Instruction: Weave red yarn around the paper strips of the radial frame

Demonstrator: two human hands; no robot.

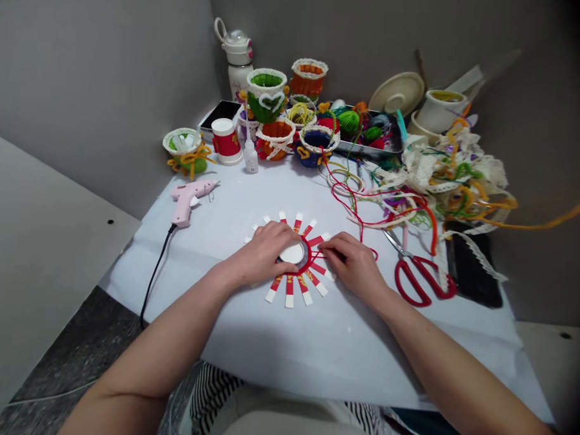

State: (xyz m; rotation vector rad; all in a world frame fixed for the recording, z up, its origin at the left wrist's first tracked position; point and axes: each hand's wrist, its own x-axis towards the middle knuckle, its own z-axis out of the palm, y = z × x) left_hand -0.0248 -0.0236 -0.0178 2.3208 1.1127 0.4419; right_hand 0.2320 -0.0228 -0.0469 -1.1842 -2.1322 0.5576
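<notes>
**Cut cup pinned flat mid-tabletop, red cord at its base**

The cup [292,254] is paper, slit into strips & splayed flat like a sunburst. It has a round white base at centre and red/white strips [290,298] fanning all round. It lies mid-tabletop [342,346], on a smooth white sheet.

L hand [265,251] comes in from 8 o'clock. Fingers [282,233] are stretched flat, side by side, pressing on the base & the 9–11 o'clock strips, not wrapped round anything.

R hand [354,263] is at 3 o'clock, fingertips drawn together on the thin red cord [308,264]. The cord curves round the base rim from about 3 to 6 o'clock. How tight the pinch is, can't tell: the knuckles cover it.

Edges/room: the sheet is bare from 5 to 7 o'clock down to the near edge, and bare again at 12 o'clock up to the pots. The near edge overhangs the lap. The L edge drops to dark floor at 8 o'clock.

Around:
- Red-handled scissors [418,276] lie blades apart at 3 o'clock, just beyond the R hand.
- A flat black slab [473,268] sits farther out the same way.
- A tangle of lace, fuzzy orange/green stems & loose cords [444,175] fills 1–2 o'clock, w/ red loops trailing toward the R hand.
- A pink glue gun [188,198] is at 10 o'clock, its black lead running off the L edge.
- Yarn-wrapped pots [274,137] w/ lace rims, a small glue bottle [251,156] & a red cup-shaped pot [226,141] stand at 11–12 o'clock.
- A dark tray [392,145] of yarn balls stands at 1 o'clock, against the grey wall.
</notes>
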